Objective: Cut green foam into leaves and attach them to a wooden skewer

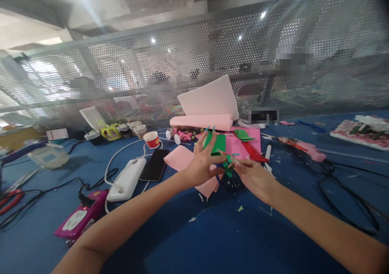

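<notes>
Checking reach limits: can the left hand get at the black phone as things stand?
Likely yes: the phone lies flat near the left forearm, nothing visible on top. The left hand would just have to draw back past the pink paper.

Two bare human forearms, seen from the wearer's own viewpoint. The left forearm (130,215) is slim and smooth, uncovered from the wrist down to the lower edge of view, widening toward the elbow, where a faint crease shows. The right forearm (316,221) is equally bare and slender, narrowing at the wrist. The left hand (200,164) has slim fingers; two of them end in long, tapered turquoise nails (213,127) with a glossy look. The right hand (258,179) is slim too, with a long, pale, shiny thumbnail (236,161). Another turquoise nail shows where the fingertips overlap; which hand it belongs to is unclear.
</notes>
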### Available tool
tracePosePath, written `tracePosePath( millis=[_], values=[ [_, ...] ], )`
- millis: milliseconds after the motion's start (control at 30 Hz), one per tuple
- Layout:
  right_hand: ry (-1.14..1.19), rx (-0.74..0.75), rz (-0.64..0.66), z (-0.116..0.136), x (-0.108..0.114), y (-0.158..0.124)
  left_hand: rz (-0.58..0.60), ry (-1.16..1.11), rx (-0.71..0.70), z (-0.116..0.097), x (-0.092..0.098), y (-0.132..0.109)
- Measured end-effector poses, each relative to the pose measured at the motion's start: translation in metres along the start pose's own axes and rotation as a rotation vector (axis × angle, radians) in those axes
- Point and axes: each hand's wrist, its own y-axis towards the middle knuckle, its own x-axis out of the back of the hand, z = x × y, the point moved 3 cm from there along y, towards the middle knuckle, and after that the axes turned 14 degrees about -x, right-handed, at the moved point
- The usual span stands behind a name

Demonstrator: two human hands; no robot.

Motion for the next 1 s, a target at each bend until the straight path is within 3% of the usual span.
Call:
tracePosePath(
  millis=[100, 200, 300, 400, 700, 800, 867, 1000],
  values=[
    [-0.088, 0.082, -0.029, -0.001, 0.004, 0.002, 0.018, -0.451, 0.136, 0.006, 0.0, 0.002],
    [-0.257, 0.15, -0.051, 0.0, 0.004, 0.001, -0.12, -0.965, 0.304, 0.01, -0.004, 0.003],
    [-0.497, 0.205, -0.128, 0.0, 0.002, -0.002, -0.276, -1.087, 0.443, 0.01, -0.008, 0.003],
    [-0.639, 0.229, -0.199, -0.003, 0.002, -0.003, -0.281, -0.88, 0.395, 0.005, -0.008, 0.003],
    [-0.652, 0.29, -0.317, -0.003, 0.021, 0.009, -0.182, -0.258, 0.057, -0.007, -0.002, 0.001],
    [-0.551, 0.239, -0.239, 0.002, 0.022, 0.009, -0.154, 0.035, -0.091, -0.015, -0.003, -0.004],
    [-0.358, 0.16, -0.131, 0.007, 0.019, 0.007, -0.132, 0.194, -0.243, -0.02, -0.007, -0.008],
    [0.063, -0.007, 0.122, 0.016, 0.007, 0.0, -0.267, 0.446, -0.391, -0.02, -0.016, -0.017]
  ],
)
